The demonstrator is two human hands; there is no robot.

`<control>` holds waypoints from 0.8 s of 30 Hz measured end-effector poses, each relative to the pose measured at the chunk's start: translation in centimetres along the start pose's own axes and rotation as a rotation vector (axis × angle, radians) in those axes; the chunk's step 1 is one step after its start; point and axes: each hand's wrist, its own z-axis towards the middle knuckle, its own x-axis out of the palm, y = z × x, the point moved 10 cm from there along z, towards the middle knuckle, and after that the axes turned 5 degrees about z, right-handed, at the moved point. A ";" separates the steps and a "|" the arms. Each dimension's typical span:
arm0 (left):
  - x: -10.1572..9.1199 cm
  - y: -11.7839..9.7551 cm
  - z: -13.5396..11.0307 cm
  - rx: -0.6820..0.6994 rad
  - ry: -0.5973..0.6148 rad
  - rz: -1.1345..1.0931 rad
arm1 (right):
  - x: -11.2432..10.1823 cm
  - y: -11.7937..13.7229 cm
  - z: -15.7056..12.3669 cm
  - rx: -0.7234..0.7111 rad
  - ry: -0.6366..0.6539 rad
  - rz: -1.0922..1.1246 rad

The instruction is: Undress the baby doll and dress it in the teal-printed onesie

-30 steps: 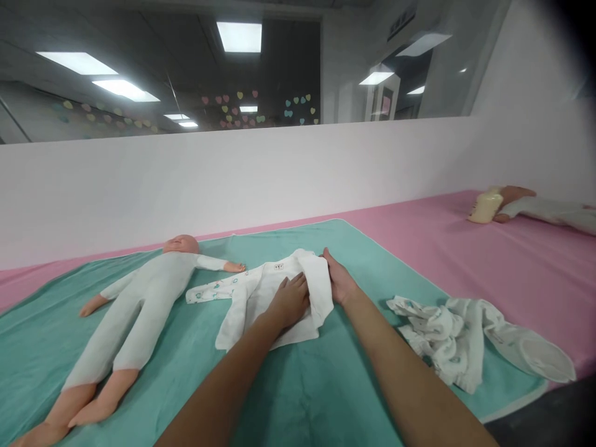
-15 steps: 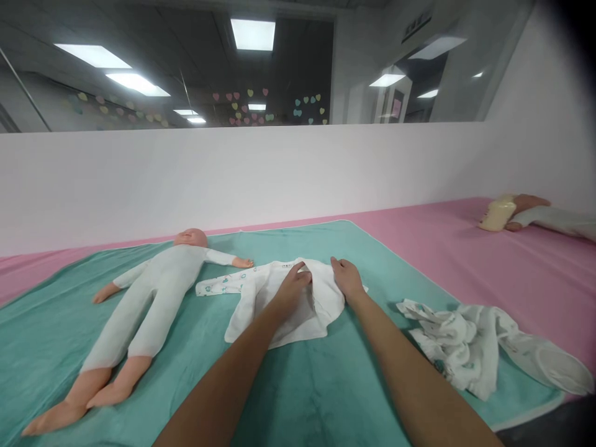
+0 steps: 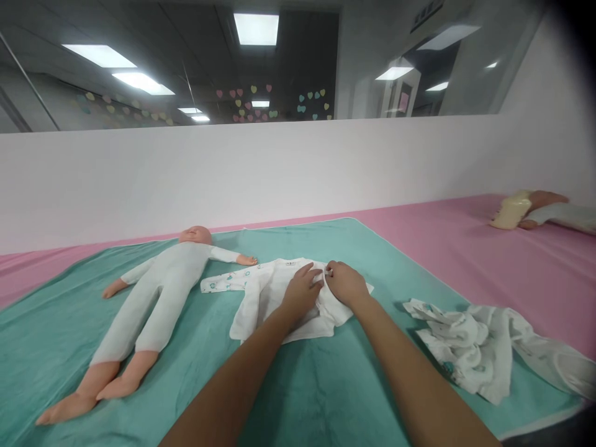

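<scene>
While both hands meet at the centre of the frame, a small white shirt (image 3: pixel 267 298) lies spread beneath them, flat on a teal blanket (image 3: pixel 302 403). Right hand (image 3: pixel 347 284): fingers bent and drawn in, pinching cloth at the shirt's right-hand edge, a little below the neckline. Left hand (image 3: pixel 302 292): laid over the middle of the shirt, fingers loosely curled and narrowly spaced, tips at the same edge beside the right hand; cannot tell whether it grips or only presses.

Shirt: plain white body, front open, small dark marking inside the neck. One sleeve, printed with green motifs, extends toward the left of the frame; the other side is largely covered by the right hand, a white tip showing beyond it.

Left of frame: a doll (image 3: pixel 174 270) in pale body covering, on its back, head toward the wall (image 3: pixel 233 174), one arm reaching to just beside the printed sleeve. Lower right: a crumpled white garment (image 3: pixel 484 347), also with some green print, well apart from the shirt. Right edge, on a pink cover (image 3: pixel 433 230): a cream bottle (image 3: pixel 511 210) next to a second doll (image 3: pixel 565 216), partly cut off.
</scene>
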 end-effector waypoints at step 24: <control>-1.7 4.1 -0.5 -0.303 -0.108 0.104 | 1.8 0.1 0.6 -0.037 0.091 0.491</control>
